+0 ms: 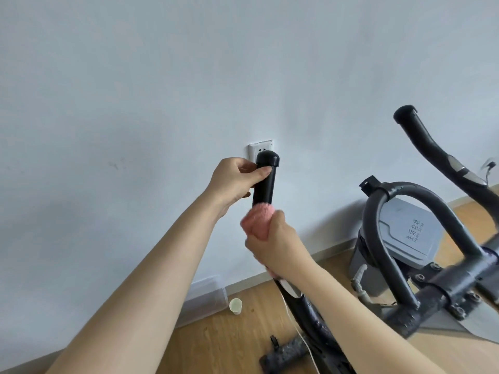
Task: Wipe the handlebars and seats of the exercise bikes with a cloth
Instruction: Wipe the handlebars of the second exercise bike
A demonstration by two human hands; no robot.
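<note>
Both hands [251,209] on handlebar [266,182], right with pink cloth [258,221].

grey bin [405,236], paper cup [235,305], wall socket [256,150], clear box [205,298].

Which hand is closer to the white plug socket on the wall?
Left. The left hand grips the top of the black handlebar right in front of the socket. The right hand is lower down, wrapping the pink cloth around the bar.
</note>
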